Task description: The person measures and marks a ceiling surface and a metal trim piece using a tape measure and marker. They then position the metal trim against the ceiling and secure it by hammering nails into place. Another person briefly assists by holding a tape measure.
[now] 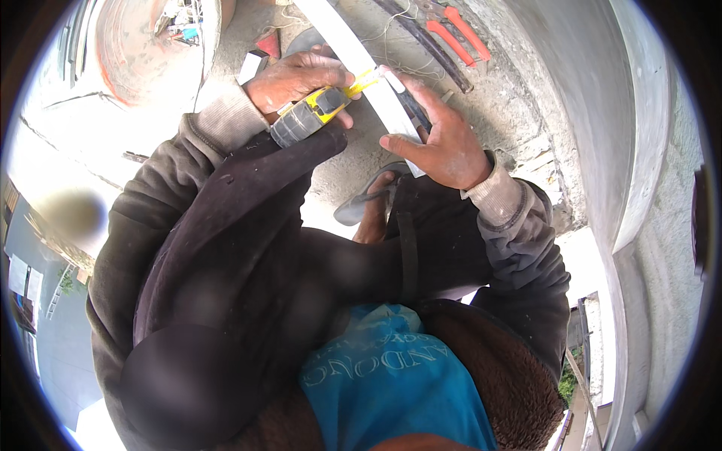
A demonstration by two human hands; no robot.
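Observation:
My left hand (297, 81) is closed around a yellow and black tape measure (310, 114), its short run of yellow blade reaching across to a long white bar (353, 56). The bar slants from the top edge down between my hands. Beside its lower end, my right hand (447, 143) grips it, thumb on the near face and index finger stretched along the far side toward the blade's tip. A dark slim item (412, 104) shows under the right fingers; its kind is unclear.
Red-handled cutting pliers (459, 36) lie at the upper right beside a dark metal bar (432, 49) and loose thin wire. A large round basin (143, 45) stands at the upper left. A curved grey wall (602, 113) rises on the right. My sandalled foot (368, 199) is below the bar.

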